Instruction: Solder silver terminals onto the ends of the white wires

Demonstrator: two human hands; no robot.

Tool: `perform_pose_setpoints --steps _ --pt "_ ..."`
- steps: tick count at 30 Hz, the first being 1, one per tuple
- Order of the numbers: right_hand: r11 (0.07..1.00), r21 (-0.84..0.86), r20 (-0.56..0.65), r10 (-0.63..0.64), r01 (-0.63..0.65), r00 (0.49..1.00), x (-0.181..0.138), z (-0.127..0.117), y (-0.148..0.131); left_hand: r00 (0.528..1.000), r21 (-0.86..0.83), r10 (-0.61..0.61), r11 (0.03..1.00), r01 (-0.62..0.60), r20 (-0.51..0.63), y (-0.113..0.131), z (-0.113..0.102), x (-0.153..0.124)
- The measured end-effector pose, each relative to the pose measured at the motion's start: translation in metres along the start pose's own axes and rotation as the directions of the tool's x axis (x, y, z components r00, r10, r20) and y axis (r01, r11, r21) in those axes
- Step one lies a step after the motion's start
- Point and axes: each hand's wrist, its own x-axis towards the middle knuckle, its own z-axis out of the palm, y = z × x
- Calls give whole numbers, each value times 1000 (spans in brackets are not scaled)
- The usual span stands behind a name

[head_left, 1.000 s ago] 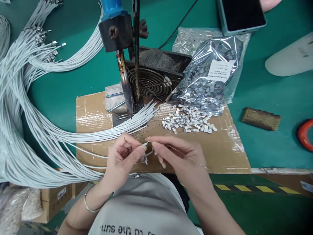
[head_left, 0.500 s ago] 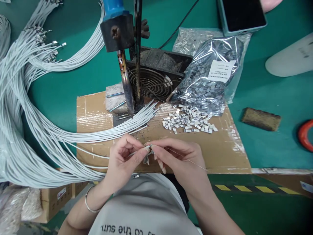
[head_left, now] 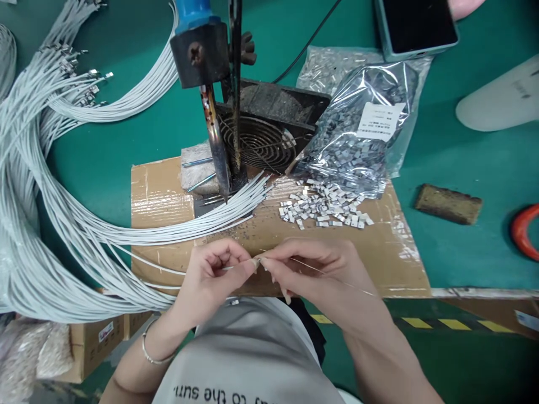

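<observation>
My left hand (head_left: 217, 278) is closed in a pinch on the end of a white cable (head_left: 228, 268), over the cardboard's front edge. Tip to tip with it, my right hand (head_left: 314, 269) pinches a tiny shiny metal piece (head_left: 258, 260) at the cable's end; the fingers mostly hide it. A thin solder wire (head_left: 356, 287) also runs through the right hand and trails out past the wrist. Above the hands hangs a soldering iron (head_left: 219, 151), tip down, clamped in a stand. Loose metal terminals (head_left: 328, 205) lie in a heap beyond my right hand.
A thick bundle of white cables (head_left: 185, 233) sweeps in from the left over the cardboard sheet (head_left: 379, 252). Behind stand a black fan (head_left: 261, 140) and a plastic bag of metal parts (head_left: 353, 151). Right are a brown sponge (head_left: 448, 203), a phone (head_left: 416, 28) and a white cylinder (head_left: 501, 98).
Both hands have come slightly nearer to my body, still pinching together. The right hand has turned a little, and its fingers cover more of the small metal piece.
</observation>
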Motion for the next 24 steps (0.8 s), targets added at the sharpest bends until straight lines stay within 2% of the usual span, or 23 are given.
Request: perform_pose_setpoints --steps 3,7,12,14,16,18,19,21,24 --pt "1000 29 34 2 -3 999 -1 0 1 1000 16 -2 1000 3 -24 0 1 2" --pt "998 59 36 12 -15 999 -1 -1 -3 994 100 60 994 -51 -88 -2 5 0" --pt "1000 8 -121 4 -3 993 -2 11 -4 967 202 210 963 -178 -148 -3 14 -4" --pt "999 2 -198 -48 50 979 -3 22 1 955 205 240 957 -204 -171 -3 16 -4" --pt "981 -72 -289 -193 180 938 -5 33 8 958 147 226 969 -201 -179 -3 17 -3" --pt "909 -266 -341 -401 322 851 -7 40 13 973 34 177 984 -174 -148 -2 15 -1" --pt "856 -361 -329 -488 370 808 -7 42 15 981 -32 152 987 -157 -123 -1 14 -1" --pt "761 -484 -266 -599 433 756 -7 43 17 988 -144 126 980 -139 -92 0 12 0" --pt "626 -578 -172 -720 523 672 -4 39 17 983 -188 138 969 -160 -121 1 9 0"
